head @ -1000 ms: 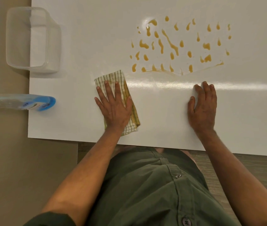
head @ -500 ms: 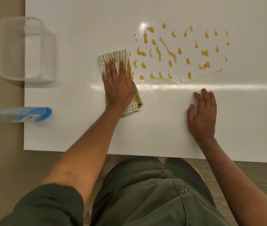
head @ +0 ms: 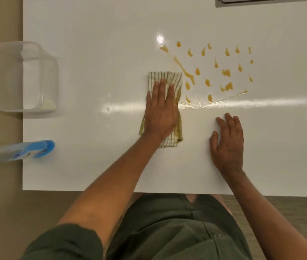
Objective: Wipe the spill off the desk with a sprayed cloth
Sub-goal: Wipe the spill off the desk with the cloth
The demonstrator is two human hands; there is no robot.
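A folded yellow-striped cloth [head: 175,79] lies on the white desk [head: 92,72] at the left edge of the spill. My left hand [head: 161,111] presses flat on the cloth, fingers together, covering its middle. The spill [head: 224,72] is a scatter of amber drops and streaks to the right of the cloth; a long streak [head: 183,69] runs beside the cloth's top right corner. A thin smear [head: 224,99] marks the spill's lower edge. My right hand [head: 227,145] rests palm-down on bare desk below the spill, holding nothing.
A clear plastic tub [head: 25,76] stands at the desk's left edge. A spray bottle with a blue base [head: 34,149] lies on its side, overhanging the left edge. A grey panel [head: 270,0] sits at the desk's far right. The near desk edge is at my waist.
My left hand has slid the cloth up and to the right into the spill's left part. The drops there are gone. My right hand has stayed put.
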